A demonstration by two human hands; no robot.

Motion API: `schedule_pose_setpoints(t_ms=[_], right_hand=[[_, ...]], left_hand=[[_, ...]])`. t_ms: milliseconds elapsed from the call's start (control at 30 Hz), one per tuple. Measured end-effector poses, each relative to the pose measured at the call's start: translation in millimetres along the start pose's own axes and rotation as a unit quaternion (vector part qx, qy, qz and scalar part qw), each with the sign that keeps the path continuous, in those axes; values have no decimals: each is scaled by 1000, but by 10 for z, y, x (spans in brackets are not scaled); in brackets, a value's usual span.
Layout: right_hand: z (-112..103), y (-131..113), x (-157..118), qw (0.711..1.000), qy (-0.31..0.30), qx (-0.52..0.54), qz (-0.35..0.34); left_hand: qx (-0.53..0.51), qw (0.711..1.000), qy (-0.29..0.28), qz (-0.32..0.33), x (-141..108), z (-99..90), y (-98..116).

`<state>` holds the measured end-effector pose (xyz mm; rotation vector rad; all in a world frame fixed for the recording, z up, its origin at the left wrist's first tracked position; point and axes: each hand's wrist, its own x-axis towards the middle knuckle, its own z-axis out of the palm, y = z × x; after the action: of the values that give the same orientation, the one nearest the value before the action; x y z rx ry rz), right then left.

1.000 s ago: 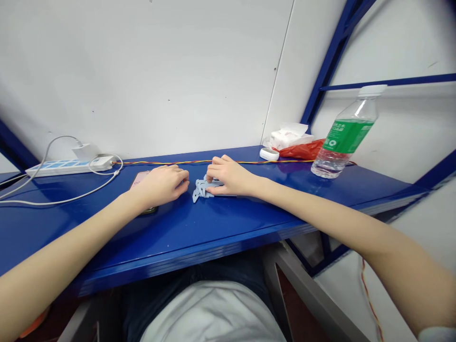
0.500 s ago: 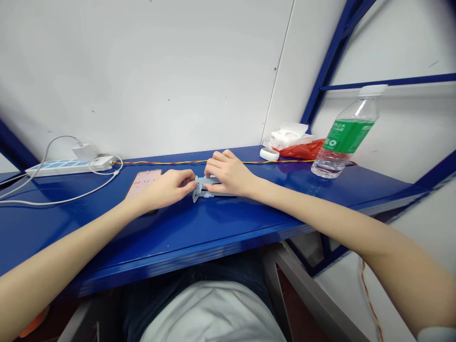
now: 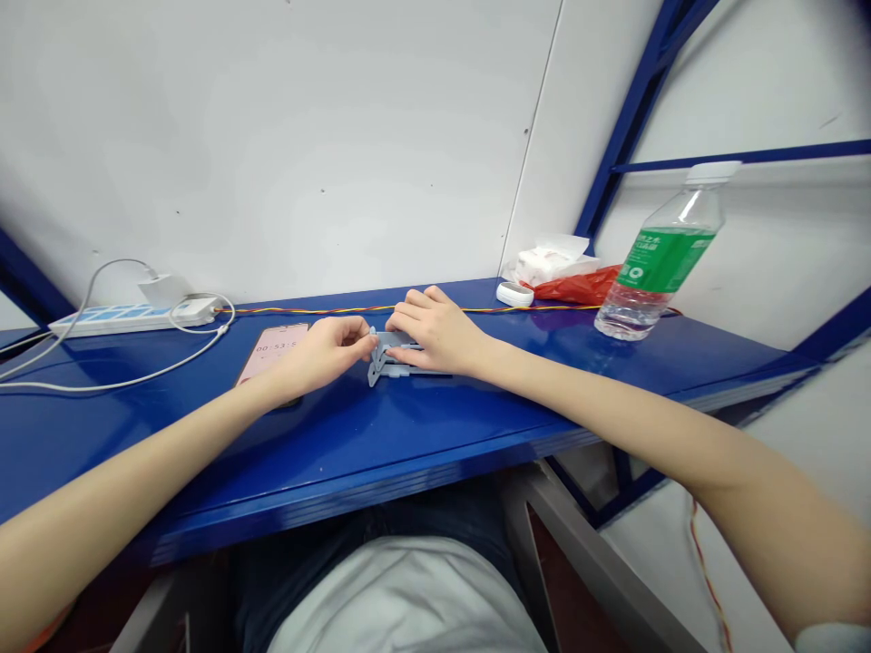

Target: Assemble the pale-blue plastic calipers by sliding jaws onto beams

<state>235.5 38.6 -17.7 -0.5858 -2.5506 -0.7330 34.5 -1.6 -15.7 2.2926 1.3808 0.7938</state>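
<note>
A light blue-grey folding stand (image 3: pixel 395 369) with hinged, slotted arms lies flat on the blue table. Its left end has a small upright bracket. My left hand (image 3: pixel 331 348) pinches the top of that bracket between thumb and forefinger. From the right, my right hand (image 3: pixel 439 334) lies over the stand's arms, thumb along the near side and curled fingers across the far side. That hand hides much of the stand's middle. Partly beneath my left wrist is a phone (image 3: pixel 274 341) showing a running timer.
A power strip (image 3: pixel 129 317) with a white charger and cable sits at the left. A water bottle (image 3: pixel 657 258), red plastic bag (image 3: pixel 578 287), tissue pack (image 3: pixel 551 261) and small white case (image 3: pixel 514 294) stand at the right. A twisted wire (image 3: pixel 327 310) runs along the back.
My left hand has risen slightly, its fingers now at the bracket's upper tip. My right hand has shifted a little to the left over the stand.
</note>
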Motion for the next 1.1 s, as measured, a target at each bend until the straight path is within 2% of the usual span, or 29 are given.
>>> schedule_pose_setpoints(t_ms=[133, 367, 600, 800, 933, 1100], right_hand=[[2, 18, 5, 1000, -14, -12, 0], [27, 54, 2, 1000, -8, -5, 10], [82, 138, -27, 999, -11, -6, 37], [121, 276, -69, 998, -7, -1, 69], [123, 325, -88, 996, -8, 14, 88], [105, 305, -81, 996, -28, 12, 87]], left_hand=[[-17, 1000, 8, 1, 16, 2, -24], [29, 999, 17, -16, 32, -12, -37], [17, 998, 35, -51, 67, -80, -92], [38, 988, 105, -105, 92, -222, -220], [78, 979, 144, -122, 73, -286, -246], [159, 972, 136, -107, 53, -262, -190]])
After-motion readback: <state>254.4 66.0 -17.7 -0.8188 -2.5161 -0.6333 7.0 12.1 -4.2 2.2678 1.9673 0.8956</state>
